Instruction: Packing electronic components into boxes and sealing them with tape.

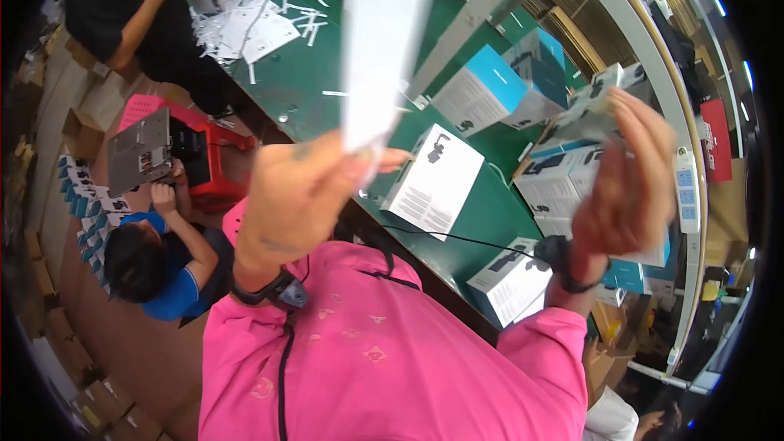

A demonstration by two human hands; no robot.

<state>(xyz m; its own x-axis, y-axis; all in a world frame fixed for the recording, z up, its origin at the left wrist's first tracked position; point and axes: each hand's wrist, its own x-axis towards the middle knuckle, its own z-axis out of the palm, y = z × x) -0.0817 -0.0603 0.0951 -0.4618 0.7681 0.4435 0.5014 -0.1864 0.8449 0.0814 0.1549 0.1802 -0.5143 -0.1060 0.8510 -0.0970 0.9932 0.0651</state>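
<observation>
My left hand point(294, 188) pinches the lower end of a white paper strip or sheet point(382, 49), which rises blurred toward the top edge of the view. My right hand point(633, 175) is raised over the right side of the table, its thumb and fingertips pressed together. Motion blur hides what is between them, if anything. Between my hands, a white carton point(437, 175) with a printed picture of a black device lies on the green table point(327, 49), apart from both hands.
Blue-and-white cartons point(482, 94) stand beyond, with stacked cartons point(555, 184) at right and another carton point(510, 282) near my right forearm. Paper strips point(245, 28) litter the far left. A metal post point(482, 12) rises from the table. Two people work at left; a black cable point(457, 238) crosses in front.
</observation>
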